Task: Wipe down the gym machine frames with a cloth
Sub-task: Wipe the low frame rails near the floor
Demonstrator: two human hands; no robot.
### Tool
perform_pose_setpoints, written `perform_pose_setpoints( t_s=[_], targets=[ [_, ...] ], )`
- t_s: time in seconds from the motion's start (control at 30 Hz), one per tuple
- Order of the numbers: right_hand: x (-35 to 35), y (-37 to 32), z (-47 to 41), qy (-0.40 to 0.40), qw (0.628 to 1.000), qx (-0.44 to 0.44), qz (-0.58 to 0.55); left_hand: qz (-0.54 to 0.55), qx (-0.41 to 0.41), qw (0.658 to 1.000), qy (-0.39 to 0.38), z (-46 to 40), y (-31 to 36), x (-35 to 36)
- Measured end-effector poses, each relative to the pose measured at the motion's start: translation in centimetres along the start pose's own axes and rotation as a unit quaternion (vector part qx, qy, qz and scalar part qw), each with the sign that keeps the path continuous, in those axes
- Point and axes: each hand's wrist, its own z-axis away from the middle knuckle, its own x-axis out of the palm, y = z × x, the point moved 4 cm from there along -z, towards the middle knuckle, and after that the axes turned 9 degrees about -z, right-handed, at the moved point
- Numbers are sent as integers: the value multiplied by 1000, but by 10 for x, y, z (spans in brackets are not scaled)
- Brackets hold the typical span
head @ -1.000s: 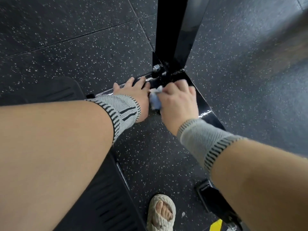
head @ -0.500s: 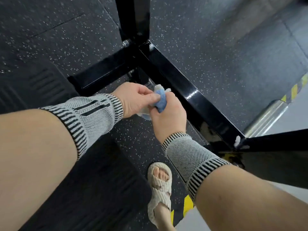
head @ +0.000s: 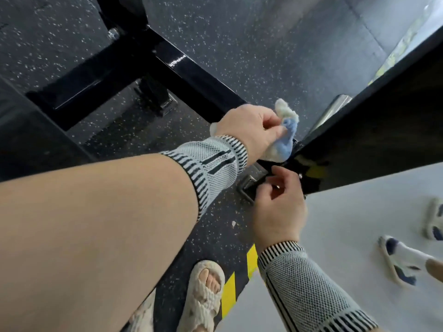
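Fingers (head: 275, 134) of the left hand (head: 249, 130) are pinching a bunched blue-and-white cloth (head: 285, 137), thumb closing against them, while the hand is holding the cloth just above the joint where a black floor bar (head: 191, 75) of the gym machine frame is meeting a broad black beam (head: 374, 130) that is running up toward the right edge of the view. Fingers of the right hand (head: 279, 207) are curling loosely just below that joint, near a small metal foot plate (head: 249, 188); whether they are gripping anything cannot be told. Both wrists are wearing grey knitted wrist sleeves (head: 211, 164) with black striped cuffs. A second black bar (head: 79, 77) is branching off to the left from an upright post (head: 119, 10) at the top left, and a bolt (head: 112, 33) is showing at its base. Everything is standing on a dark speckled rubber floor (head: 251, 39), whose edge is carrying yellow-and-black hazard stripes (head: 237, 288) beside a pale floor (head: 347, 236). The wearer's foot in a cream sandal (head: 201, 298) is resting at the bottom, and another person's feet in white-and-navy sandals (head: 398, 262) are showing at the right edge.
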Motion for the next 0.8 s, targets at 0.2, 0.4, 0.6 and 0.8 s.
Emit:
perform_pose_setpoints(
  t_s=[0.2, 0.4, 0.6, 0.8],
  targets=[
    [-18, 17, -4, 16, 999, 27, 32, -191, 84, 978, -16, 17, 2, 27],
    [-22, 12, -13, 25, 998, 23, 62, -308, 149, 939, -37, 3, 16, 30],
    [-21, 12, -9, 3, 991, -69, 111, -341, 167, 925, -30, 14, -2, 33],
    [-14, 14, -3, 29, 974, -142, 174, -360, 164, 918, -35, 3, 11, 33]
  ],
)
